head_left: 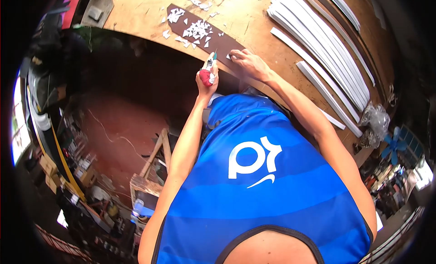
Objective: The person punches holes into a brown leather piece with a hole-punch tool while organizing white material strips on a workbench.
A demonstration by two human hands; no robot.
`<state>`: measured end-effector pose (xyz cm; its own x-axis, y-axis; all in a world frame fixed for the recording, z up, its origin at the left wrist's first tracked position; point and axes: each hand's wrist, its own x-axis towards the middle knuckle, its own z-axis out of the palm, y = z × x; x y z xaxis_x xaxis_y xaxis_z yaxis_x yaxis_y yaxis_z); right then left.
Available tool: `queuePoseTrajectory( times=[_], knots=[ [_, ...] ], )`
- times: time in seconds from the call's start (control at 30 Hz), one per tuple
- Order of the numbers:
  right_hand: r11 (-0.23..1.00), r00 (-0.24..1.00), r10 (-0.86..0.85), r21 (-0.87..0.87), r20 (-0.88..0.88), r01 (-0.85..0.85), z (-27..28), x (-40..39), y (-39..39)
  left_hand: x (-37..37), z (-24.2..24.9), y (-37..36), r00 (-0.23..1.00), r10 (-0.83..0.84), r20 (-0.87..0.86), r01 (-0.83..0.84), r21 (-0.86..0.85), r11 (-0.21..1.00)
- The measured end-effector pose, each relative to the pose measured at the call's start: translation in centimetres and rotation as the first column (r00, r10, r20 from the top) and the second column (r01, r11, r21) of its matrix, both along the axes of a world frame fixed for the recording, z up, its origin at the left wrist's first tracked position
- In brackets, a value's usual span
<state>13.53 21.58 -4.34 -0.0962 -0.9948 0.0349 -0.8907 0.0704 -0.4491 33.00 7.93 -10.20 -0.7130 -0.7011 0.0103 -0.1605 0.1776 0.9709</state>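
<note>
My left hand [202,84] is closed around a slim tool with a red and white wrapped body [207,77] and a thin tip pointing away from me; its exact kind is not clear. On the tabletop lies a long dark brown board [222,43] with a pointed far end. My right hand [250,64] rests at the board's near end, its fingers pinched at a small white piece [228,57]. A heap of small white triangular pieces [198,30] covers the middle of the board, and some lie scattered beyond its edges.
Long white strips [324,50] lie bundled on the right of the wooden table [254,18]. Crumpled clear plastic [377,121] sits at the table's right end. A flat grey object [96,13] is at the far left corner. A wooden frame [145,184] stands on the floor.
</note>
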Motion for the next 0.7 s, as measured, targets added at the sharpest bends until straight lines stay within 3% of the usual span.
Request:
queuePoseTrajectory(
  times=[0.03, 0.07, 0.13, 0.17, 0.2, 0.27, 0.33, 0.4, 0.47, 0.53, 0.7],
  knots=[
    [1.0, 0.999, 0.025, -0.02, 0.022, -0.024, -0.6, -0.3, 0.1, -0.6, 1.0, 1.5, 0.994, 0.106, -0.02, -0.103, 0.113, 0.988],
    [0.998, 0.998, 0.048, -0.041, 0.041, -0.047, -1.2, -0.6, 0.0, -0.8, 1.6, 2.4, 0.994, 0.088, -0.063, -0.092, -0.063, 0.994],
    [0.995, 0.995, 0.097, -0.026, 0.029, -0.096, -1.6, -1.1, -0.1, -2.2, 3.4, 4.7, 0.969, 0.233, -0.081, -0.202, 0.285, 0.937],
    [0.993, 0.993, 0.114, -0.008, 0.011, -0.114, -1.8, -1.3, -0.2, -2.7, 4.4, 5.6, 0.988, 0.155, -0.007, -0.154, 0.072, 0.985],
    [0.989, 0.989, 0.145, -0.009, 0.017, -0.145, -1.8, -1.5, -0.4, -3.0, 3.8, 6.5, 0.981, 0.187, 0.043, -0.189, 0.061, 0.98],
    [0.992, 0.99, 0.13, -0.004, 0.053, -0.13, -1.4, -1.6, -0.5, -2.2, -0.5, 8.0, 0.98, 0.192, -0.058, -0.184, 0.121, 0.975],
    [0.986, 0.984, 0.167, 0.009, 0.058, -0.168, -1.3, -1.8, -0.6, -3.1, 0.4, 9.4, 0.963, 0.267, -0.018, -0.264, 0.112, 0.958],
    [0.982, 0.982, 0.19, -0.008, 0.012, -0.19, -1.6, -2.0, -0.8, -4.3, 2.6, 10.0, 0.94, 0.336, 0.054, -0.326, -0.139, 0.935],
    [0.98, 0.98, 0.197, 0.008, 0.035, -0.197, -1.5, -2.1, -0.9, -4.6, 3.5, 10.4, 0.927, 0.372, 0.047, -0.362, -0.154, 0.92],
    [0.98, 0.979, 0.193, 0.027, 0.066, -0.195, -1.4, -2.1, -1.0, -4.6, 3.9, 10.7, 0.917, 0.375, 0.139, -0.369, -0.063, 0.927],
    [0.979, 0.978, 0.2, 0.016, 0.065, -0.201, -1.2, -2.2, -1.2, -4.7, 4.3, 10.9, 0.916, 0.391, 0.091, -0.387, -0.056, 0.92]
  ],
)
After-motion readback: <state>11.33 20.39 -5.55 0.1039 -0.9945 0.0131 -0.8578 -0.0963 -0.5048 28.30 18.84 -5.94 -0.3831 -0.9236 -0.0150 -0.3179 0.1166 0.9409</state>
